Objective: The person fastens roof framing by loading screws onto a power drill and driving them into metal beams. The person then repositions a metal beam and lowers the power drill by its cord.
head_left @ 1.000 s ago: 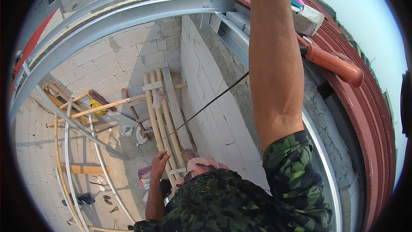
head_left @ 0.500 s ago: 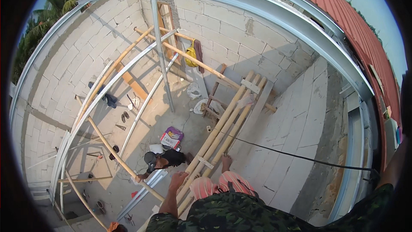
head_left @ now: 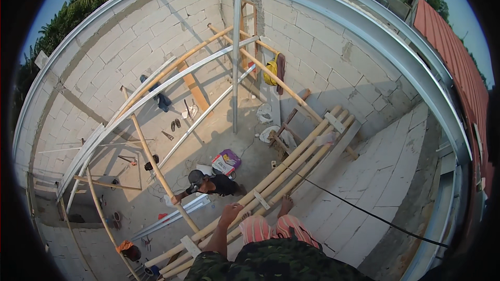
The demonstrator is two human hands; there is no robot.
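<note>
My left hand [head_left: 232, 212] is held out in front of my knees, above a scaffold of long bamboo poles [head_left: 281, 167]. Its fingers are curled in, and whatever they may hold is too small to make out. My right hand is out of sight. Under me, my bare feet [head_left: 286, 204] rest at the poles, which short wooden cleats [head_left: 262, 200] cross. Below to the left, a person in a grey cap [head_left: 197, 179] and black shirt has a hand on a slanting bamboo pole [head_left: 161, 177]. A black cable [head_left: 359, 209] runs from the scaffold toward the right.
Light block walls [head_left: 323, 36] enclose the space. A steel channel beam [head_left: 364, 23] arches overhead, and a metal post [head_left: 235, 73] stands ahead. On the floor far below lie a purple-and-white sack [head_left: 226, 161] and silver metal channels [head_left: 174, 217]. A yellow bag [head_left: 271, 71] hangs on a pole.
My view has swung left, so the scene sits further right. My right forearm, earlier at the right edge, has left the picture. My left hand stays curled above the poles.
</note>
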